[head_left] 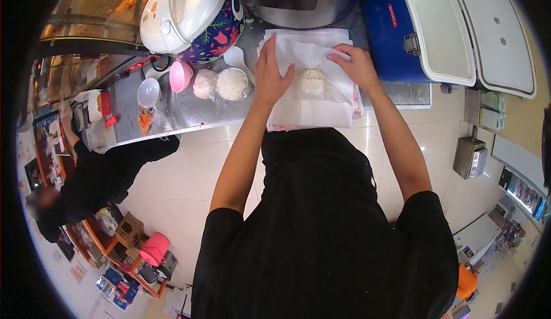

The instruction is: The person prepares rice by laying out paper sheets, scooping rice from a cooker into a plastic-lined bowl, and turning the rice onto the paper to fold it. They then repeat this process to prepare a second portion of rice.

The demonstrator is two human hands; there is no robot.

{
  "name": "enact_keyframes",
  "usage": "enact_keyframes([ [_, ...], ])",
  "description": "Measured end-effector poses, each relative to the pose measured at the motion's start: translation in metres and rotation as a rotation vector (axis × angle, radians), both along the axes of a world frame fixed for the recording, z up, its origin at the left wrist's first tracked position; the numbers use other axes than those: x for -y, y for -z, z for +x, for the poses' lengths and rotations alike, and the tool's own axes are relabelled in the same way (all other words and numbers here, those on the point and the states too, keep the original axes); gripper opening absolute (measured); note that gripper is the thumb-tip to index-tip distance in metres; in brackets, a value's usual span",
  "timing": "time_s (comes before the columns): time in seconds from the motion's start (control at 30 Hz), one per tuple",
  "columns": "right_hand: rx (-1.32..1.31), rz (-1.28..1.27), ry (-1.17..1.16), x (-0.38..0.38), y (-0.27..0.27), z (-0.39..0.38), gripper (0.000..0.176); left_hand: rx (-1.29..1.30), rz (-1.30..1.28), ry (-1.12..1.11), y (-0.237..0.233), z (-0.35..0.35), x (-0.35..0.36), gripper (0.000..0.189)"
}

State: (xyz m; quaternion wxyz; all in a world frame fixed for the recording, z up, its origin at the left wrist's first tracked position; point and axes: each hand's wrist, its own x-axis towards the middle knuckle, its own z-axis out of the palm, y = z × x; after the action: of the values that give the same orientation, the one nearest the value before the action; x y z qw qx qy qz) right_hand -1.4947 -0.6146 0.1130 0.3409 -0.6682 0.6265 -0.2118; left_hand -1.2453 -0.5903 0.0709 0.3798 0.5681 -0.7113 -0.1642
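Note:
A mound of white rice [311, 82] lies on a sheet of white paper [321, 112], which rests on a stack of printed sheets on the metal counter. My left hand [274, 73] lies over the paper's left part with its fingers apart, holding nothing. At the paper's upper right, my right hand [356, 63] pinches the sheet's edge between thumb and fingers. Left of my left hand are a round container of rice [232, 84], a white paddle [234, 56], a plastic-wrapped bundle [205, 83] and a pink bowl [181, 76].
A large floral rice container [215, 35] and a dark steel cooker [338, 0] stand behind. To the right is an open blue cooler [390, 32]. A clear cup [149, 93] sits farther left. Another person [97, 175] in black is at the counter's left end.

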Motion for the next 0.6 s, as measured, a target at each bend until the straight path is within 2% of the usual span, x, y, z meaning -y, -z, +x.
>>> enact_keyframes([
  [0.07, 0.084, -0.016, -0.076, -0.002, 0.009, -0.009, 0.029, -0.200, 0.158, -0.011, 0.019, 0.006, 0.013, 0.085],
  [0.17, 0.051, 0.142, -0.062, -0.004, 0.004, -0.014, 0.025, -0.250, 0.563, -0.006, 0.018, 0.015, 0.021, 0.068],
  [0.27, 0.186, 0.066, -0.161, -0.013, 0.005, -0.018, 0.018, -0.092, 0.572, 0.086, 0.008, 0.027, 0.014, 0.037],
  [0.37, 0.126, 0.016, -0.373, -0.032, -0.011, -0.014, 0.024, -0.160, 0.215, 0.279, 0.011, 0.041, -0.008, 0.011],
  [0.4, 0.066, -0.070, -0.453, -0.041, 0.002, -0.015, 0.030, -0.093, 0.243, 0.302, 0.012, 0.046, -0.015, 0.011],
  [0.5, -0.125, -0.058, -0.439, -0.067, 0.012, -0.009, 0.026, 0.076, 0.275, 0.299, 0.009, 0.052, -0.027, 0.012],
  [0.53, -0.088, -0.022, -0.434, -0.068, 0.013, -0.011, 0.025, 0.112, 0.258, 0.257, 0.007, 0.049, -0.029, 0.012],
  [0.6, -0.081, -0.135, -0.417, -0.067, 0.011, -0.011, 0.023, 0.094, 0.275, 0.206, -0.006, 0.042, -0.034, 0.014],
])
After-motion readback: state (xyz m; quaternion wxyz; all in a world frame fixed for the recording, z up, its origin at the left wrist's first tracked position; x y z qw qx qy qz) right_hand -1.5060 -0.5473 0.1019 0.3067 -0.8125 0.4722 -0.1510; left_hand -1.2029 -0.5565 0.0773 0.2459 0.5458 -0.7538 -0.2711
